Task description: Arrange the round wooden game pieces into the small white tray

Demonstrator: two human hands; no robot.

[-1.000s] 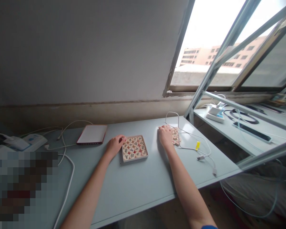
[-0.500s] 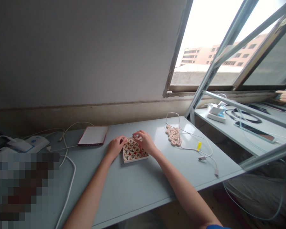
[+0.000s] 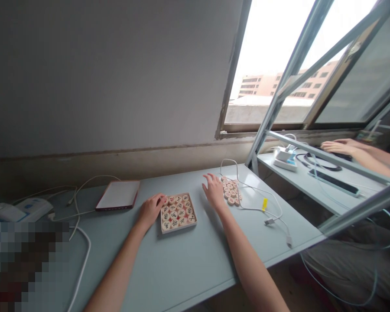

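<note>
On table [image 3: 169, 271], box [image 3: 179, 229]: prob. light, stiff; steady by side walls. L hand [image 3: 151, 209] part-curled at its left edge, grip unclear. R hand [image 3: 213, 191] spread, apparently w/ nothing, beside loose discs [image 3: 230, 191]: prob. light, hard, slick; pinch rims.

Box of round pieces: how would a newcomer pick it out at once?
On the pale table, find the person's left hand. Beside it sits a shallow square box. Its round pieces lie in rows, unlike the loose cluster beside the right hand; the tray to its left shows plain white inside.
</note>
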